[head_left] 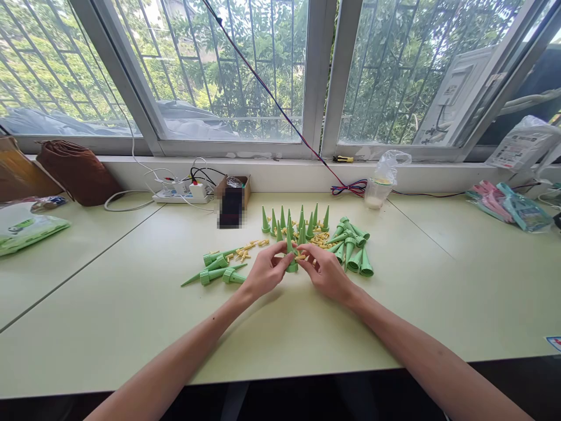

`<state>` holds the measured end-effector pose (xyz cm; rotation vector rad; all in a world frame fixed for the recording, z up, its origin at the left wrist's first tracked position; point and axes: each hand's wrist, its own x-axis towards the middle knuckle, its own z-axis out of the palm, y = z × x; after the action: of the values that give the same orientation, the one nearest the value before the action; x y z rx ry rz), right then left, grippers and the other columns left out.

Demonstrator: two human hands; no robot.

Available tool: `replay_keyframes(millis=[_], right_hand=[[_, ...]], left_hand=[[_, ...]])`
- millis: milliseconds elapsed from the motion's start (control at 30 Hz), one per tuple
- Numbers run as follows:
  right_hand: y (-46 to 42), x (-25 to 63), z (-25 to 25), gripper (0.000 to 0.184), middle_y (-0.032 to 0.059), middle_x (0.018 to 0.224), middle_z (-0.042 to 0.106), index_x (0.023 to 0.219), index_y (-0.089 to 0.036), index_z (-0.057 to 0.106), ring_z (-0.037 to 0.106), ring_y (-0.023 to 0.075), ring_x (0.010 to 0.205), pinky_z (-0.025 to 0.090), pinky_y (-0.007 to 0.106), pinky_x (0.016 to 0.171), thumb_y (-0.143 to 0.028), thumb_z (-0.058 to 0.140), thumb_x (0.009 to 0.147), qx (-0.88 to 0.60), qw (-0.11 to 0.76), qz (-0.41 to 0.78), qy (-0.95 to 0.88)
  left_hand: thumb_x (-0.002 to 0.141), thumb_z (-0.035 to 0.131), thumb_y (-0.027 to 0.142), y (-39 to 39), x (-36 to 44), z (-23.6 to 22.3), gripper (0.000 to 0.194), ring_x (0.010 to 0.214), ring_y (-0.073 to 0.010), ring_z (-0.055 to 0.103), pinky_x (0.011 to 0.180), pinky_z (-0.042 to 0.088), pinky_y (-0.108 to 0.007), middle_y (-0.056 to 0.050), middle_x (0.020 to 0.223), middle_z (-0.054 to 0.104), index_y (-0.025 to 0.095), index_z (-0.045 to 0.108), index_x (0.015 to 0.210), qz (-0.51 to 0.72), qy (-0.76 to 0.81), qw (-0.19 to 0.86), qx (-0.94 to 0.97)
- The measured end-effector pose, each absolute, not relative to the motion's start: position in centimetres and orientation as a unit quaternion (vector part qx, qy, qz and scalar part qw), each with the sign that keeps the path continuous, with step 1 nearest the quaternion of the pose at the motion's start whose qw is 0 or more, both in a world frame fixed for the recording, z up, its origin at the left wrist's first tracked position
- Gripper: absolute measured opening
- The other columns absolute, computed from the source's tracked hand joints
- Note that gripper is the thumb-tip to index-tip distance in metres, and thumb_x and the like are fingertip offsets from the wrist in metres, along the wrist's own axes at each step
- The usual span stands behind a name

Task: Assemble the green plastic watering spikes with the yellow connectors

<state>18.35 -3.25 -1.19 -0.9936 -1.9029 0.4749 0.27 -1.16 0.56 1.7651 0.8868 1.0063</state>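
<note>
My left hand (268, 270) grips a green plastic spike (289, 245) with a round ribbed collar, its point upward. Between the thumb and fingers of my right hand (326, 270) is a small yellow plug (300, 257), held at the spike's side; whether it sits in the spike I cannot tell. Just behind my hands several more green spikes (265, 220) stand upright, with loose yellow pieces (322, 239) around their bases. To the left lie green spikes with collars (217, 273) and a few yellow pieces (243, 252). Green cones (355, 260) are heaped on the right.
At the back stand a small cardboard box (248, 190), a power strip (184, 196) with cables, and a plastic cup (377, 193) with a bag. Coiled red-blue wire (349, 187) lies near the sill. Bagged items (511, 204) are far right, a brown bag (76, 172) far left.
</note>
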Motion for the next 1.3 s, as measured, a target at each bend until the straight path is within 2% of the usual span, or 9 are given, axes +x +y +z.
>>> replay_keyframes(millis=[133, 367, 633, 733, 833, 1033, 1300], right_hand=[[-2.96, 18.53, -1.54, 0.022, 0.0070, 0.095, 0.070, 0.114, -0.019, 0.061, 0.064, 0.0180, 0.074, 0.048, 0.028, 0.066, -0.019, 0.055, 0.093, -0.397, 0.447, 0.183, -0.780], [-2.81, 18.86, -1.93, 0.010, 0.0030, 0.079, 0.067, 0.094, -0.020, 0.062, 0.059, 0.0165, 0.067, 0.043, 0.026, 0.064, -0.020, 0.052, 0.095, -0.401, 0.418, 0.160, -0.799], [-2.87, 18.87, -1.73, 0.016, 0.0011, 0.071, 0.061, 0.082, -0.020, 0.056, 0.052, 0.0150, 0.061, 0.041, 0.026, 0.062, -0.019, 0.048, 0.096, -0.400, 0.405, 0.174, -0.804], [-3.01, 18.93, -1.50, 0.019, -0.0013, 0.065, 0.056, 0.078, -0.020, 0.054, 0.049, 0.0140, 0.058, 0.039, 0.025, 0.060, -0.018, 0.047, 0.096, -0.395, 0.401, 0.199, -0.802], [-3.10, 18.99, -1.37, 0.019, -0.0024, 0.062, 0.053, 0.079, -0.019, 0.056, 0.047, 0.0134, 0.055, 0.039, 0.025, 0.058, -0.018, 0.047, 0.096, -0.391, 0.395, 0.216, -0.803], [-3.10, 18.97, -1.37, 0.019, 0.0020, 0.072, 0.060, 0.088, -0.019, 0.060, 0.051, 0.0157, 0.063, 0.040, 0.026, 0.062, -0.020, 0.044, 0.098, -0.386, 0.386, 0.209, -0.811], [-3.01, 18.97, -1.71, 0.024, 0.0002, 0.065, 0.053, 0.078, -0.020, 0.050, 0.044, 0.0143, 0.056, 0.034, 0.025, 0.057, -0.023, 0.039, 0.099, -0.410, 0.376, 0.188, -0.810]], left_hand=[[0.090, 0.057, 0.040, -1.06, 0.22, 0.49, 0.034, 0.040, -0.0020, 0.038, 0.033, 0.029, -0.016, -0.006, 0.087, 0.064, 0.014, 0.062, 0.111, 0.401, 0.363, 0.457, 0.706], [0.091, 0.055, 0.038, -1.19, 0.19, 0.22, 0.030, 0.046, -0.0050, 0.040, 0.036, 0.032, -0.016, -0.004, 0.081, 0.064, 0.014, 0.063, 0.107, 0.384, 0.369, 0.428, 0.730], [0.091, 0.055, 0.039, -1.35, 0.12, 0.09, 0.027, 0.045, -0.0054, 0.035, 0.038, 0.028, -0.019, 0.001, 0.071, 0.055, 0.015, 0.062, 0.101, 0.384, 0.364, 0.406, 0.745], [0.092, 0.054, 0.038, -1.43, 0.13, 0.04, 0.026, 0.047, -0.0053, 0.035, 0.041, 0.026, -0.019, 0.000, 0.073, 0.053, 0.014, 0.062, 0.099, 0.384, 0.354, 0.400, 0.753], [0.092, 0.053, 0.036, -1.47, 0.16, 0.02, 0.026, 0.048, -0.0054, 0.035, 0.042, 0.025, -0.020, -0.001, 0.077, 0.054, 0.014, 0.061, 0.104, 0.379, 0.349, 0.401, 0.758], [0.093, 0.052, 0.035, -1.45, 0.12, -0.03, 0.026, 0.049, -0.0054, 0.035, 0.043, 0.025, -0.019, -0.001, 0.077, 0.054, 0.014, 0.061, 0.105, 0.378, 0.341, 0.399, 0.763], [0.094, 0.051, 0.037, -1.35, -0.02, -0.02, 0.025, 0.046, -0.0057, 0.031, 0.040, 0.024, -0.018, 0.004, 0.063, 0.044, 0.014, 0.058, 0.102, 0.378, 0.340, 0.398, 0.763]])
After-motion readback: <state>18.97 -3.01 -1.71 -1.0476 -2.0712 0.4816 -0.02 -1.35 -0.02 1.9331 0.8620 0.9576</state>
